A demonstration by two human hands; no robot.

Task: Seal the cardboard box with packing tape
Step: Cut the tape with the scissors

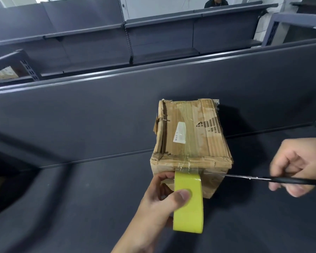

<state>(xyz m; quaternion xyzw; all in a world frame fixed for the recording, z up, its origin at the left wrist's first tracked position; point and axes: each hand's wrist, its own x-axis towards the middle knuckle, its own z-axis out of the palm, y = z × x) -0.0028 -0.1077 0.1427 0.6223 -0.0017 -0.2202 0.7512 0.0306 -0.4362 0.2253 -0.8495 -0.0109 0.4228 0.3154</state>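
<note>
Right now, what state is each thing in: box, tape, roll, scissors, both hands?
box: closed, battered, taped over top.
roll: upright against box front.
tape: runs down box front, uncut, joined to roll.
scissors: blades point at tape, tip short of it.
left hand: grips roll.
right hand: grips scissors.

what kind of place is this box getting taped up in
Probably a stockroom or shop storeroom: rows of dark grey metal shelving units fill the background, and the worn brown cardboard box rests on a similar dark grey shelf deck.
</note>
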